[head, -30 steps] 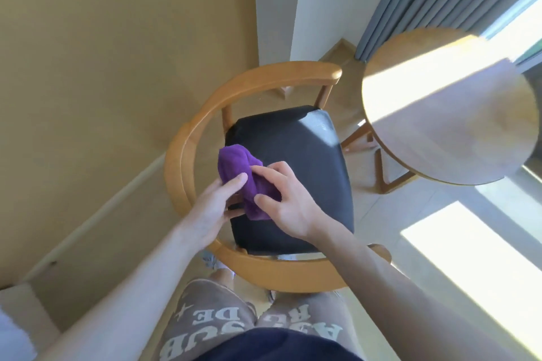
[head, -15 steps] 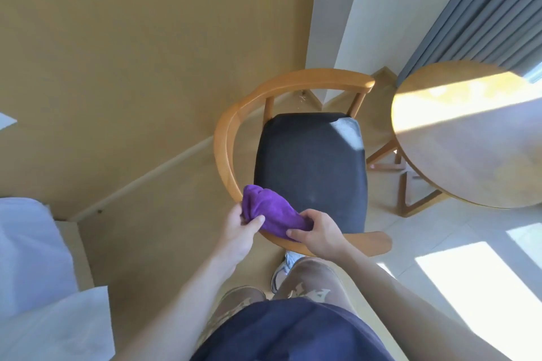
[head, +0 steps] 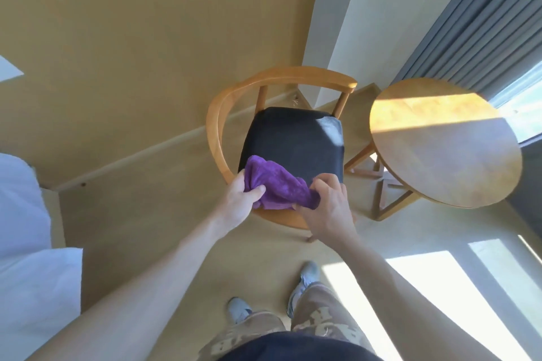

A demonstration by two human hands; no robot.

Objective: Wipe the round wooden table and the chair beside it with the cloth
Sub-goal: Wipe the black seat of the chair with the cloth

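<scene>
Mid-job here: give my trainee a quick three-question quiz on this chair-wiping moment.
1. True or false: both the left hand and the right hand hold the cloth.
2. Where is the cloth? A) on the table B) at the near edge of the chair seat C) on the floor
3. Fill in: the table stands to the chair's ____ in the view.

Key: 1 true, each hand grips an end of the cloth. 2 B. 3 right.
</scene>
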